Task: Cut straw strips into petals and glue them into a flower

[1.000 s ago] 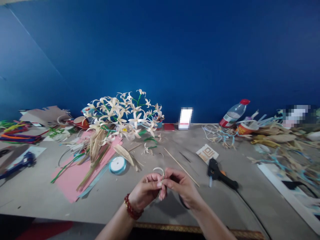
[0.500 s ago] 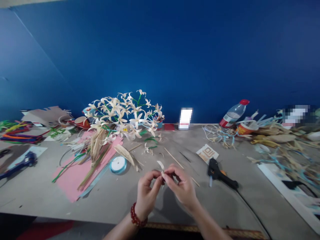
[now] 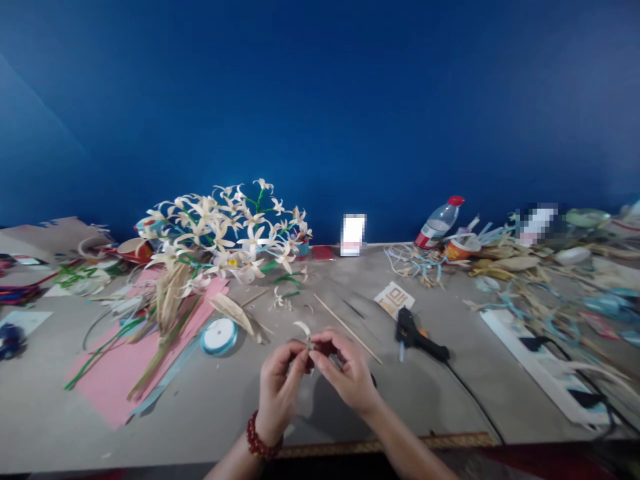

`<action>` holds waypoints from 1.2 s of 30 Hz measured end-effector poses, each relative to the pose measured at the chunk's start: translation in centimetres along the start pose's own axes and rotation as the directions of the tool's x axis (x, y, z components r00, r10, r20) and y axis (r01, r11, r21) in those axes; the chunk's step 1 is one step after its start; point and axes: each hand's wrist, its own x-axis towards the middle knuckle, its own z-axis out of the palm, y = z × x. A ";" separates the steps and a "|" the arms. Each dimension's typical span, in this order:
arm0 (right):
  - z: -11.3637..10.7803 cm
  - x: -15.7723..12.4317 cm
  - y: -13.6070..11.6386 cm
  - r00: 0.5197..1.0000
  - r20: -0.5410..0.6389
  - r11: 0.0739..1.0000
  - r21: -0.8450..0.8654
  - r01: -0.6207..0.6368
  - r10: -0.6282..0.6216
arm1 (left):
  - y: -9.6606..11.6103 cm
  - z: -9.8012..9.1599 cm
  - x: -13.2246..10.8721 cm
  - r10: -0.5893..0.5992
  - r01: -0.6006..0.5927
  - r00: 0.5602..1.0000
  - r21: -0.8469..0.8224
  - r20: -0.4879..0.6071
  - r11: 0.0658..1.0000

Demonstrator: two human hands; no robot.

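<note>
Between my two hands is a small husk flower (image 3: 303, 329) with a pale curved petal pointing up and to the left; its base is hidden by my fingers. My left hand (image 3: 281, 380), with a red bead bracelet at the wrist, pinches it from the left. From the right, my right hand (image 3: 347, 370) pinches the same piece, thumb and fingertips almost meeting those of the left. Beyond them lie a thin wooden stick (image 3: 346, 327) and a small loose white flower (image 3: 278, 298). A blue-rimmed ribbon spool (image 3: 219, 336) lies to the left of my hands.
White flowers on green stems (image 3: 225, 227) stand at the back left. Dried husks (image 3: 173, 300) lie on pink paper (image 3: 100, 380). To the right are a black glue gun (image 3: 420, 337) with its cord, a tilted plastic bottle (image 3: 440, 223) and a white power strip (image 3: 535, 367).
The view has turned a little to the right, so everything appears shifted left. Both hands keep their pinch on the flower, with little visible change in their pose.
</note>
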 end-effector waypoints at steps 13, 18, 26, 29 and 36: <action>-19.2 -6.1 8.3 0.962 -0.244 0.427 -0.862 -0.274 0.124 | -1.7 -1.0 0.3 -0.058 0.058 0.998 -0.001 -0.010 0.998; -20.3 -6.3 9.3 0.967 -0.112 0.464 -0.861 -0.209 0.228 | -1.6 -0.8 0.4 -0.058 0.058 0.998 0.025 -0.002 0.998; -20.5 -4.4 9.1 0.930 -0.127 0.341 -0.906 -0.250 0.345 | -1.5 -0.9 0.3 -0.035 0.036 0.999 0.042 -0.029 0.998; -20.8 -4.4 9.6 0.940 -0.104 0.388 -0.892 -0.233 0.326 | -1.5 -0.7 0.3 -0.033 0.035 0.999 0.052 -0.024 0.998; -22.3 -4.3 10.0 0.842 -0.355 0.794 -0.318 -0.518 0.408 | -1.6 -0.4 0.5 -0.047 0.048 0.999 0.063 -0.019 0.997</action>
